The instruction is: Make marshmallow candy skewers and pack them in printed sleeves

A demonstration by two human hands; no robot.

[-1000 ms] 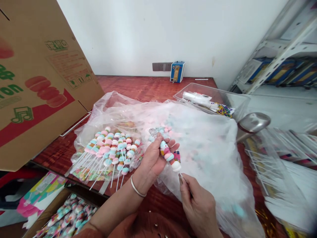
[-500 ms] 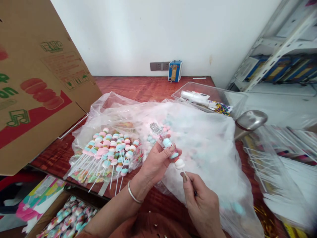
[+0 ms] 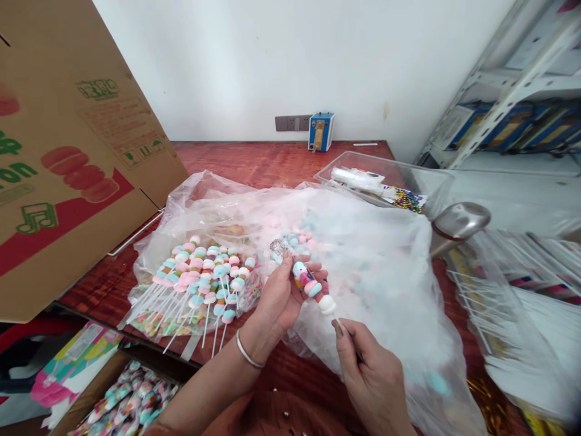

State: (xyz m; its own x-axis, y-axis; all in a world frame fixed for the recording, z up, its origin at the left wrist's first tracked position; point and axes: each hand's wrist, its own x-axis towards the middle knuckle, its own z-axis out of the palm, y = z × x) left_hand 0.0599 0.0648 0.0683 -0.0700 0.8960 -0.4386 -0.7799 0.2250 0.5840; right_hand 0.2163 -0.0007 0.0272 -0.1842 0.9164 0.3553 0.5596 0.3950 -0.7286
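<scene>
A marshmallow skewer (image 3: 313, 289) in blue, pink and white pieces sits inside a clear printed wrapper (image 3: 278, 247), slanting down to the right. My left hand (image 3: 280, 295) cradles it from beneath, thumb pressing the wrapper above the top piece, fingers partly spread behind the candy. My right hand (image 3: 373, 366) is closed round the white stick below the lowest marshmallow; a thin dark object, too small to name, shows between its fingers. To the left, several unwrapped marshmallow skewers (image 3: 195, 275) lie piled on clear plastic, sticks toward me.
A large plastic bag (image 3: 385, 260) of loose marshmallows covers the red-brown table (image 3: 267, 160). Around it stand a cardboard carton (image 3: 91, 200), a clear bin (image 3: 408, 169), a metal scoop (image 3: 460, 221) and bundled white sticks (image 3: 531, 357). Wrapped candies (image 3: 129, 396) fill a box below left.
The wrapper now reaches farther down over the skewer, its colourful print lying across the marshmallows. My left thumb has shifted up to the wrapper's upper part, while my right hand stays on the stick.
</scene>
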